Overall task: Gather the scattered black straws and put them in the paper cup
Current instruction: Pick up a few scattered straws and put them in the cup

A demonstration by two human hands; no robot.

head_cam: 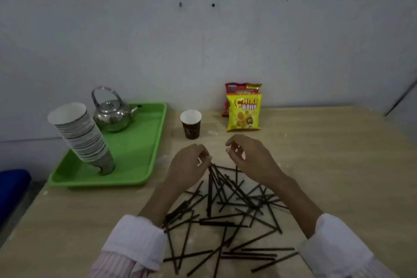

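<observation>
Several black straws (225, 214) lie crisscrossed on the wooden table (338, 165), between my forearms and down to the near edge. My left hand (189, 165) pinches the top ends of a few straws that fan out downward from its fingertips. Just to the right, my right hand (248, 156) hovers above the pile with its fingers loosely curled and nothing visibly held. A dark paper cup (191, 124) with a white inside stands upright beyond both hands, apart from them.
A green tray (140, 156) at the left holds a leaning stack of paper cups (81, 137) and a metal kettle (112, 115). Two snack bags (244, 110) stand against the wall behind the cup. A blue object (11, 189) lies off the table's left side.
</observation>
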